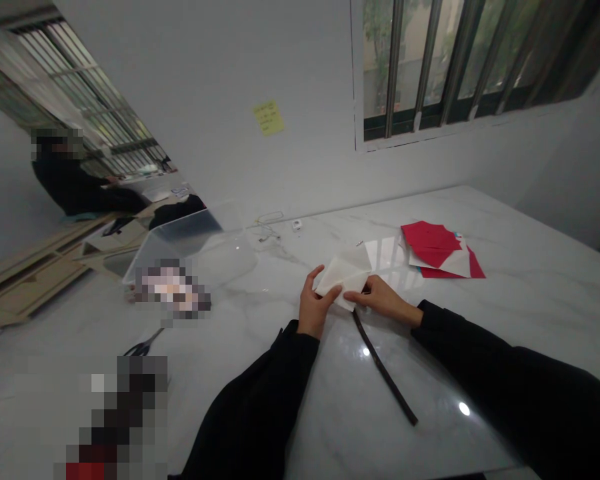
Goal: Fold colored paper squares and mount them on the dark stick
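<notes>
Both hands hold a piece of white folded paper [349, 265] above the marble-patterned table. My left hand [316, 308] grips its left side, with the thumb lying on the near face and the index finger raised at the edge. At its right side, my right hand [383, 300] pinches the paper between thumb and fingers; its fingertips are partly hidden. A thin dark brown stick [386, 371] runs from just beneath the paper toward the near right of the table. Whether the stick touches the paper I cannot tell.
Red and white paper sheets [433, 245] are piled at the right. Scissors [141, 347] lie at the left near blurred items. Behind them stands a clear plastic bin [185, 243]. A small white device [297, 225] sits by the wall. Another person [77, 180] sits far left.
</notes>
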Demonstrator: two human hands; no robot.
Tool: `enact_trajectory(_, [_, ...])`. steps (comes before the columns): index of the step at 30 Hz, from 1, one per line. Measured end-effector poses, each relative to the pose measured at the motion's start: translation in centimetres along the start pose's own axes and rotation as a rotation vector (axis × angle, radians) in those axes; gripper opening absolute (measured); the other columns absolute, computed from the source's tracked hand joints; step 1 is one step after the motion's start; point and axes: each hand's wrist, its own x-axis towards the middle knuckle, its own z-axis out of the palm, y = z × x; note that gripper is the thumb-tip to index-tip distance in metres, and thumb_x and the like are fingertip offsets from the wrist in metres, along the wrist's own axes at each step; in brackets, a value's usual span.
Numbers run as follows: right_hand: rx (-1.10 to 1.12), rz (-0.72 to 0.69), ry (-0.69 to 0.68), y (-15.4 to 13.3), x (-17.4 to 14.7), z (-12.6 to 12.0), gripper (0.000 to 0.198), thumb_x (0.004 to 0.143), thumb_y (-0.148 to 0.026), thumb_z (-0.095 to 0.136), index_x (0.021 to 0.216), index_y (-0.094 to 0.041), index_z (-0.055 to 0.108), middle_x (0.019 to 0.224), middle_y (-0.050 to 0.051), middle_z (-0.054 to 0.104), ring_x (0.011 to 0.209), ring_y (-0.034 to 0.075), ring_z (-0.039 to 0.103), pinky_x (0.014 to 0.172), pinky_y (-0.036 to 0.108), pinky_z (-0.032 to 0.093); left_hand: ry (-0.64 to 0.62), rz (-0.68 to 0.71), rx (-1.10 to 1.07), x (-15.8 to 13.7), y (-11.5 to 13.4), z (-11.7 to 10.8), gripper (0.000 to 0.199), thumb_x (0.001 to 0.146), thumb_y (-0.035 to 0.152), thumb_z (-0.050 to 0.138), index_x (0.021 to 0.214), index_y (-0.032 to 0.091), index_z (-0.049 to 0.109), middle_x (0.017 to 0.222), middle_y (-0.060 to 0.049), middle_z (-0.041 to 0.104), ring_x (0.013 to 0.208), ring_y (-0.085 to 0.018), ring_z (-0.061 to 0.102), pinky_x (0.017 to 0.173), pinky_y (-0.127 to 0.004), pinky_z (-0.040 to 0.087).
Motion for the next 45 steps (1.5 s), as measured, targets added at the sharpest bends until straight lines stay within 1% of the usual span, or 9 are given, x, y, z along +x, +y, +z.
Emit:
enact_trajectory(3, [0.023, 0.013, 0.021, -0.6, -0.1, -0.1, 0.036, 0.077, -0.046, 0.072, 0.094, -0.015, 0.074, 0.08, 0.005, 0.072, 0.062, 0.016, 0.059, 0.055, 0.026, 0.043, -0.006, -0.011, 0.015, 0.0, 0.0, 0.0, 0.077, 0.066, 0.033, 0.083, 0.133, 0.021, 0.049, 0.103, -0.008, 0.071, 0.088, -0.023, 0.068, 0.078, -0.034, 0.056])
enact_trajectory(7, [0.035, 0.09, 0.119, -0.6, 0.0, -0.7, 0.04, 0.078, -0.053, 0.069, 0.071, -0.014, 0.067, 0.057, 0.002, 0.062, 0.049, 0.013, 0.051, 0.048, 0.026, 0.036, 0.002, -0.006, 0.054, 0.1, 0.0, -0.2, 0.071, 0.064, 0.033, 0.084, 0.127, 0.02, 0.054, 0.101, -0.007, 0.071, 0.083, -0.02, 0.067, 0.075, -0.032, 0.055])
enact_trajectory(9, [0.034, 0.107, 0.151, -0.3, 0.2, -0.8, 0.041, 0.076, -0.055, 0.07, 0.066, -0.015, 0.064, 0.053, 0.001, 0.059, 0.047, 0.013, 0.05, 0.047, 0.026, 0.035, -0.001, -0.011, 0.048, 0.1, -0.1, -0.3, 0.068, 0.064, 0.034, 0.084, 0.124, 0.02, 0.056, 0.101, -0.006, 0.071, 0.084, -0.02, 0.067, 0.075, -0.032, 0.055])
enact_trajectory(16, [0.007, 0.09, 0.16, 0.4, 0.3, -0.6, 0.044, 0.076, -0.057, 0.069, 0.066, -0.015, 0.06, 0.051, -0.001, 0.056, 0.045, 0.011, 0.047, 0.045, 0.025, 0.033, -0.026, -0.027, 0.052, 0.0, -0.7, -0.3, 0.053, 0.066, 0.037, 0.082, 0.111, 0.015, 0.064, 0.096, -0.007, 0.072, 0.081, -0.019, 0.066, 0.075, -0.03, 0.054])
enact_trajectory(23, [-0.049, 0.097, 0.17, -0.3, 0.0, -0.5, 0.044, 0.076, -0.055, 0.07, 0.062, -0.015, 0.06, 0.049, -0.001, 0.054, 0.045, 0.011, 0.046, 0.043, 0.024, 0.033, -0.047, -0.036, 0.141, -0.1, 0.0, -0.2, 0.044, 0.065, 0.04, 0.082, 0.097, 0.013, 0.069, 0.083, -0.004, 0.071, 0.071, -0.017, 0.063, 0.067, -0.027, 0.051])
enact_trajectory(30, [-0.071, 0.097, 0.223, -0.2, 0.0, -0.1, 0.041, 0.071, -0.052, 0.075, 0.065, -0.013, 0.064, 0.054, 0.002, 0.059, 0.046, 0.012, 0.05, 0.042, 0.024, 0.036, -0.093, 0.057, 0.318, -0.3, 0.8, -0.2, 0.039, 0.066, 0.039, 0.082, 0.094, 0.014, 0.069, 0.081, -0.001, 0.068, 0.069, -0.014, 0.06, 0.064, -0.024, 0.047])
enact_trajectory(35, [-0.054, 0.069, 0.249, 0.0, 0.0, 0.1, 0.038, 0.071, -0.049, 0.076, 0.072, -0.013, 0.066, 0.061, 0.005, 0.064, 0.05, 0.014, 0.054, 0.045, 0.025, 0.041, -0.104, 0.088, 0.352, -0.5, 1.2, 0.1, 0.038, 0.067, 0.039, 0.081, 0.093, 0.014, 0.069, 0.08, -0.001, 0.068, 0.069, -0.014, 0.059, 0.064, -0.023, 0.047])
enact_trajectory(42, [0.042, 0.071, 0.078, -0.5, 0.1, -0.7, 0.044, 0.077, -0.057, 0.069, 0.081, -0.013, 0.066, 0.068, 0.004, 0.065, 0.053, 0.013, 0.054, 0.049, 0.025, 0.042, -0.066, 0.031, 0.281, -0.3, 0.8, -0.2, 0.041, 0.064, 0.04, 0.082, 0.093, 0.014, 0.069, 0.079, -0.002, 0.068, 0.068, -0.015, 0.06, 0.064, -0.025, 0.047])
enact_trajectory(45, [0.06, 0.091, 0.089, -0.4, 0.1, -0.9, 0.044, 0.078, -0.057, 0.067, 0.075, -0.013, 0.064, 0.062, 0.002, 0.062, 0.052, 0.012, 0.052, 0.05, 0.025, 0.041, -0.046, 0.01, 0.243, -0.1, 0.5, -0.4, 0.044, 0.063, 0.04, 0.083, 0.096, 0.014, 0.069, 0.081, -0.003, 0.07, 0.069, -0.016, 0.061, 0.065, -0.026, 0.049])
